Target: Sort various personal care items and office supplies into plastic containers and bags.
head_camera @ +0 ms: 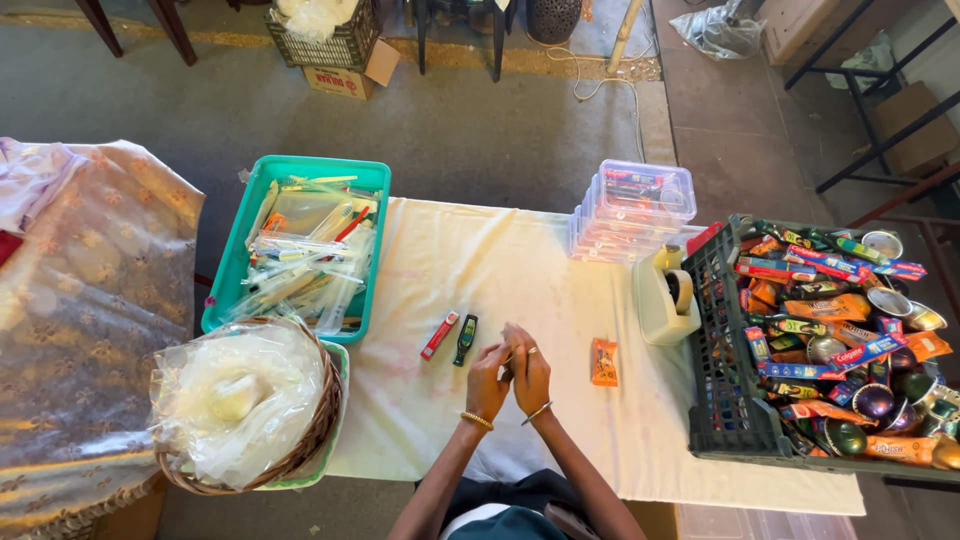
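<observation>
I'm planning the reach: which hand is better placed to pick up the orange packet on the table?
Probably the right hand: the orange packet lies just to its right, while the left hand sits farther off, nearer the red tube.

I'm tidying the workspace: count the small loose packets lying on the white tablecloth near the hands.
3. A red rectangular packet and a dark green packet lie side by side left of the hands; an orange sachet lies to their right. The hands may hide something smaller.

Grey concrete floor (pixel 480 130), dark chair legs (pixel 460 40), cloth-covered table (pixel 470 260).
</observation>
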